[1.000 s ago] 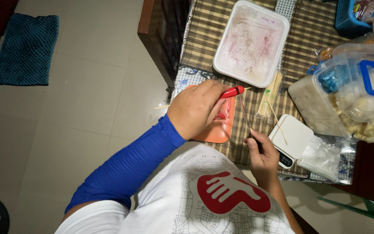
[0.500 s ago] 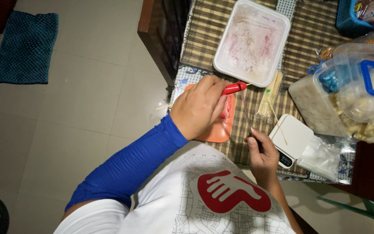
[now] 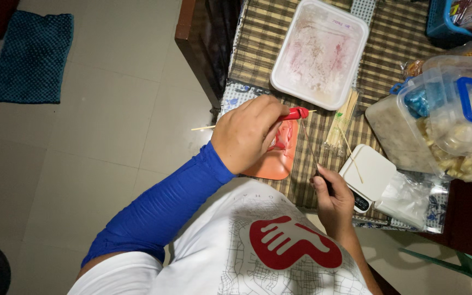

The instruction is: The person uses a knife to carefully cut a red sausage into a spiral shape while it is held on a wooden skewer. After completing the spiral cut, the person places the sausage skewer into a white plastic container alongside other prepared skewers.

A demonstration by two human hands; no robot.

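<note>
My left hand (image 3: 249,131) in a blue sleeve grips a red sausage (image 3: 295,113) on a thin wooden skewer, whose tip sticks out to the left over the floor. It hovers over an orange cutting board (image 3: 279,161) on the checked tablecloth. My right hand (image 3: 331,199) is closed on the dark handle of a thin knife (image 3: 310,147), its blade pointing up toward the sausage.
A white foam tray (image 3: 319,53) smeared pink lies behind. A bundle of skewers (image 3: 342,120), a small white scale (image 3: 368,173), a clear plastic tub with blue handle (image 3: 454,117) and a blue basket (image 3: 443,22) sit to the right. A blue mat (image 3: 34,54) lies on the tiled floor.
My left hand has shifted slightly, turning the sausage. The knife blade in my right hand now reaches up to the sausage.
</note>
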